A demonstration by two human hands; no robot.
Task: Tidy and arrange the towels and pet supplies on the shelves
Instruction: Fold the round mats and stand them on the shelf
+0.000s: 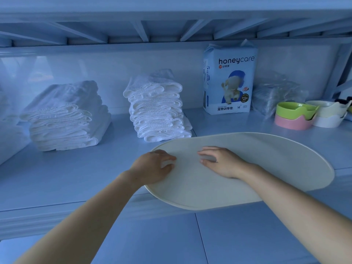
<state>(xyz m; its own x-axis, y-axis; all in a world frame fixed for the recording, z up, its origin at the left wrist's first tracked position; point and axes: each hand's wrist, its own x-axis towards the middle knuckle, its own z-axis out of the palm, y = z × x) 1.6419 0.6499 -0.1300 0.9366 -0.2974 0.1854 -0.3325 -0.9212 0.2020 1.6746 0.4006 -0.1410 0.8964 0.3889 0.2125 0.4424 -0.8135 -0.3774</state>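
Observation:
A cream oval mat (266, 164) lies flat on the pale shelf board (66, 178), its near side hanging over the front edge. My left hand (152, 167) curls over the mat's left rim and grips it. My right hand (221, 161) rests palm down on the mat's middle with its fingers spread. Two stacks of folded white towels stand further back: one at the left (64, 119), one at the centre (158, 107). A white and blue honeycare pet pad pack (228, 80) stands upright against the back wall.
At the right, a green bowl (293, 110) sits nested in a pink bowl (291, 122), beside stacked cream bowls (327, 109). A crumpled clear plastic bag (276, 92) lies behind them. More white cloth (7, 130) shows at the far left. The upper shelf's ribbed underside (171, 29) hangs low overhead.

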